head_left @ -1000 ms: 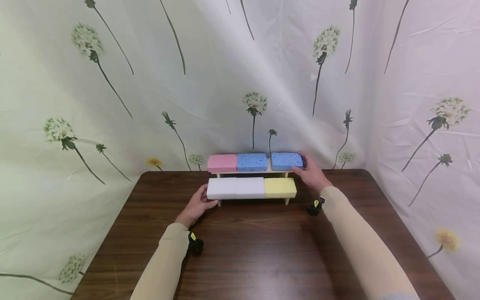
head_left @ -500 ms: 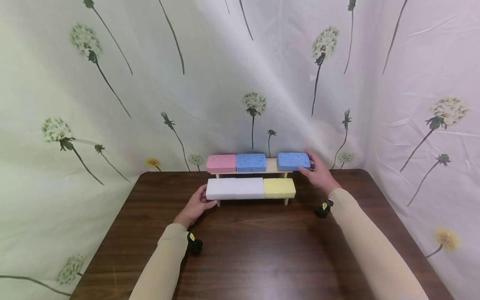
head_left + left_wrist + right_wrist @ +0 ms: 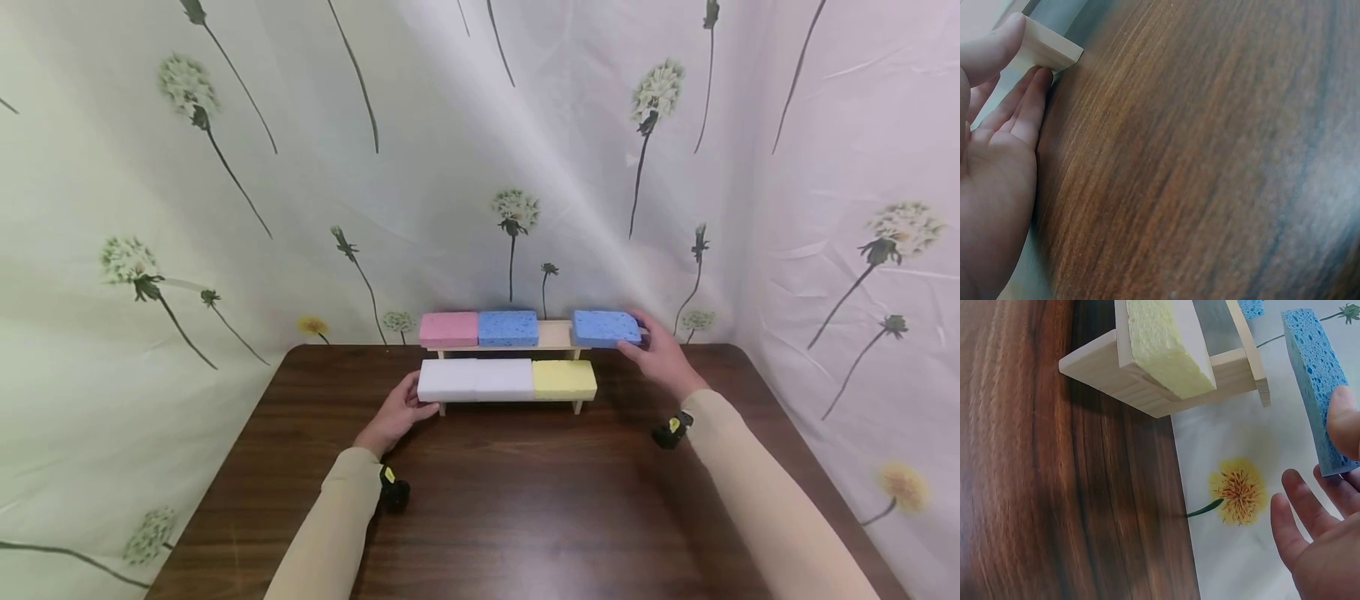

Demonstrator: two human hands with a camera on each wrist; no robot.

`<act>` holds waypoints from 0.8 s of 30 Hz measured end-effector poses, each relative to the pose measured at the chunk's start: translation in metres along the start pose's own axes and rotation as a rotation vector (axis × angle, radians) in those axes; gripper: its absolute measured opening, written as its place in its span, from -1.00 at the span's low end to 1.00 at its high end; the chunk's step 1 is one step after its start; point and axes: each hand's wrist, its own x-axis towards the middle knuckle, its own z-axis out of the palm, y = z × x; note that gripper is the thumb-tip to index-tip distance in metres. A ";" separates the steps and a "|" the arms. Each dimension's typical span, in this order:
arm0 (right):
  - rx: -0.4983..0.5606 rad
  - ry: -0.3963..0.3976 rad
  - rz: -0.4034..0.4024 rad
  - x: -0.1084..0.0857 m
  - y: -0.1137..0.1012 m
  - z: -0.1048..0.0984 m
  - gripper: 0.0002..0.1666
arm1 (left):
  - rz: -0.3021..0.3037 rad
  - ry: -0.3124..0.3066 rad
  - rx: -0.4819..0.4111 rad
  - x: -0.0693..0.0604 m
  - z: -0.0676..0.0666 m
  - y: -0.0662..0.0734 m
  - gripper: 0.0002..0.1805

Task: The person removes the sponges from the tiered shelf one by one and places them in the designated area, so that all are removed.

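Right hand (image 3: 663, 360): pinches a blue sponge (image 3: 603, 329) at its right end, thumb laid on one face. From the right wrist, two fingers stretch out apart from the sponge. Sponge position: over the right end of the far shelf, its right part reaching past the end of the wood. The right wrist view shows a gap between sponge and wood.

Left hand (image 3: 393, 419): holds the left end of the near shelf of a wooden stand (image 3: 555, 335), thumb toward the near side. From the left wrist, thumb and fingertips meet the pale wood; the exact contact of each finger cannot be told.

Far shelf, left to right: pink sponge (image 3: 448, 330), then a second blue sponge (image 3: 507, 330), side by side and touching. Bare wood shows between the second blue sponge and the pinched one.

Near shelf, left to right: two white blocks (image 3: 447, 382) in a row, then a yellow sponge (image 3: 564, 382) against them at the right end.

Stand is at the far edge of a dark wood-grain table (image 3: 480, 500). Both forearms wear beige sleeves (image 3: 326, 525). Behind and to both sides hangs pale cloth (image 3: 450, 167) printed with dandelions.
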 end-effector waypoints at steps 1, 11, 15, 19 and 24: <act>-0.003 0.004 0.000 -0.002 0.001 -0.001 -0.20 | 0.001 -0.003 0.001 0.000 0.000 0.000 -0.13; -0.049 0.020 0.028 -0.020 0.010 -0.015 -0.20 | 0.003 -0.008 -0.002 0.000 0.000 -0.003 -0.13; -0.042 0.018 0.027 -0.023 0.015 -0.020 -0.19 | -0.011 0.000 -0.006 0.000 -0.001 -0.004 -0.12; -0.035 0.015 0.041 -0.025 0.019 -0.024 -0.17 | -0.010 0.001 -0.003 -0.001 -0.001 -0.003 -0.12; -0.055 0.021 0.031 -0.029 0.025 -0.028 -0.17 | 0.002 -0.009 0.008 0.000 0.000 -0.003 -0.13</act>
